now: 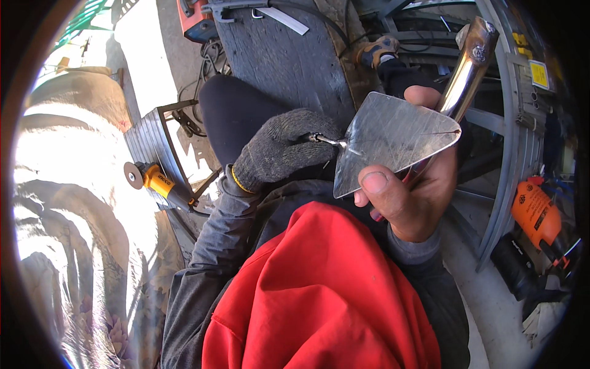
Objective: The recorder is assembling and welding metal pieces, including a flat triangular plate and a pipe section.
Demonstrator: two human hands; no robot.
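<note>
Setting: outdoor work yard in hard sunlight, concrete ground, a dark weathered board [289, 55] ahead of the person's knees, grey metal framing [507, 154] curving down the right side.
Left hand: the gloved left hand [279, 150], in a dark grey knit glove, is curled tight around the thin bent metal shank [326, 140] that runs into the trowel blade; that grip looks fully closed, fingers wrapped over it.
Right hand: the bare right hand [418, 184] pinches the trowel blade [393, 138], thumb flat on the lower face near the edge, fingertips showing over the top edge. Behind the blade the same hand also appears to hold a shiny metal tube [467, 67], with something red just visible under the palm; exactly how the fingers close there is hidden.
Blade position: held up in the air between both hands, above the lap, pointed tip towards the right, flat face to the camera.
Lap: red cloth [319, 289] bunched over grey sleeves and dark trousers.
Nearby tools: yellow angle grinder [153, 179] lying on the ground to the left beside a ribbed metal sheet [147, 144]; orange power drill [538, 215] among the framing on the right; an orange machine [193, 21] at the top edge.
Risk, bare skin: I'd say the thumb is the weak point; it sits unprotected right beside a thin steel edge, and a slip could cut it.
Risk, twist: the shank grip is small, so a hard push could rotate the blade out of the pinch and drop it onto the lap.
Risk, crowding: one hand carrying blade and tube together looks easy to fumble.
</note>
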